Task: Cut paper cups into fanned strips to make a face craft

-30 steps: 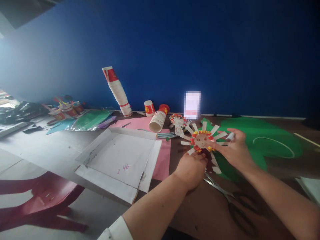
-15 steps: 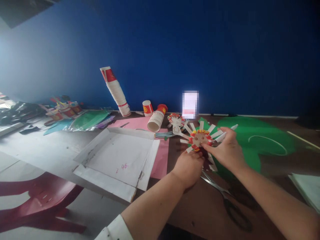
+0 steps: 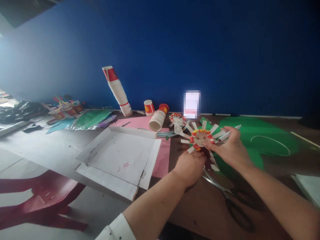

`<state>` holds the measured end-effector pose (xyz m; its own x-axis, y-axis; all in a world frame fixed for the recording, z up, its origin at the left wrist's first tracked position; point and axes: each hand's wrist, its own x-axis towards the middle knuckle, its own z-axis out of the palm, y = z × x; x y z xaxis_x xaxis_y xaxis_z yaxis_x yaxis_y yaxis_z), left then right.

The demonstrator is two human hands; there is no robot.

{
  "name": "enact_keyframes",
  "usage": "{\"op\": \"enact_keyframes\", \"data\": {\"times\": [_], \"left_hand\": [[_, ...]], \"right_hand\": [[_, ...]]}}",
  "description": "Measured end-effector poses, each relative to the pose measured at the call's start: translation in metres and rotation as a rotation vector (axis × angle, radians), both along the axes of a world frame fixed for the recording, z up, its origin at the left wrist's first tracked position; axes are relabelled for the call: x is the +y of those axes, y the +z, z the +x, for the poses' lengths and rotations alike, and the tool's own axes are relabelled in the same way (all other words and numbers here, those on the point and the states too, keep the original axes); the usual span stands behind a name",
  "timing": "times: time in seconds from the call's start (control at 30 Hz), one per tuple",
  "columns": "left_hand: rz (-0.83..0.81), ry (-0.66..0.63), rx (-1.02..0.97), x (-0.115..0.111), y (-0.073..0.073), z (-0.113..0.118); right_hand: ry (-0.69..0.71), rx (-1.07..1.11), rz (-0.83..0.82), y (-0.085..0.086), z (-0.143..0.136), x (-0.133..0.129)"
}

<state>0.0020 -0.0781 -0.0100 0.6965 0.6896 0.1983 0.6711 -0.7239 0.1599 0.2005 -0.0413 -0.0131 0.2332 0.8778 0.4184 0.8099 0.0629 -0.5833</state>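
Observation:
A cut paper cup figure (image 3: 199, 139), with white strips fanned out around a round tan face and a red-yellow ring, is between my hands just above the brown table. My left hand (image 3: 190, 167) is closed on its lower edge, the fingertips partly hidden. My right hand (image 3: 233, 150) grips a white marker pen (image 3: 228, 134), while its thumb and a finger reach to the face's right side. Below the hands lies a pair of black-handled scissors (image 3: 237, 208). Behind the figure sits a similar paper cup figure (image 3: 178, 127) with a drawn body.
A white cardboard tray (image 3: 117, 160) lies left on pink paper (image 3: 163, 163). Stacked paper cups (image 3: 118, 93) lean near the blue wall (image 3: 160, 50), beside another cup (image 3: 149, 108) and a lying stack (image 3: 157, 120). Green paper (image 3: 271, 133) spreads right. A red chair (image 3: 47, 196) stands lower left.
The view has shifted slightly. My right thumb and finger have moved a little on the face's right side; both hands keep their hold.

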Motion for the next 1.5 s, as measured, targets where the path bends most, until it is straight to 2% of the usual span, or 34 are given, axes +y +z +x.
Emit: {"op": "enact_keyframes", "data": {"times": [0.1, 0.23, 0.33, 0.43, 0.53, 0.7, 0.8, 1.0, 1.13, 1.23, 1.4, 1.5], "left_hand": [[-0.022, 0.009, 0.012, -0.001, 0.002, 0.000], [-0.016, 0.008, 0.000, -0.002, 0.005, -0.001], [-0.019, 0.014, -0.008, -0.004, 0.007, -0.002], [-0.033, 0.028, -0.020, -0.005, 0.006, -0.001], [-0.034, 0.056, -0.026, -0.005, 0.004, 0.000], [-0.019, 0.032, -0.024, -0.004, 0.001, 0.001], [0.012, -0.002, -0.045, -0.002, -0.003, -0.001], [0.015, -0.004, -0.054, -0.003, -0.006, -0.002], [-0.005, 0.009, -0.029, -0.004, -0.002, -0.001], [-0.004, -0.011, -0.030, -0.004, 0.000, 0.000], [0.014, -0.017, -0.012, -0.004, 0.001, 0.000], [0.025, -0.017, 0.009, -0.004, 0.002, 0.001]], "right_hand": [[0.087, 0.099, 0.117, 0.012, 0.012, -0.003], [0.142, 0.326, 0.300, 0.042, 0.022, -0.013], [0.078, 0.419, 0.276, 0.063, 0.022, -0.029], [0.117, 0.454, 0.100, 0.073, 0.020, -0.047], [0.169, 0.347, -0.054, 0.072, 0.020, -0.063], [0.292, 0.161, -0.091, 0.061, 0.026, -0.082], [0.308, 0.034, -0.101, 0.054, 0.032, -0.087], [0.353, -0.066, -0.069, 0.043, 0.033, -0.091], [0.505, -0.128, 0.036, 0.045, 0.023, -0.092], [0.606, -0.143, -0.019, 0.047, 0.018, -0.091], [0.636, -0.197, -0.074, 0.039, 0.021, -0.085], [0.635, -0.243, -0.031, 0.029, 0.024, -0.078]]}}
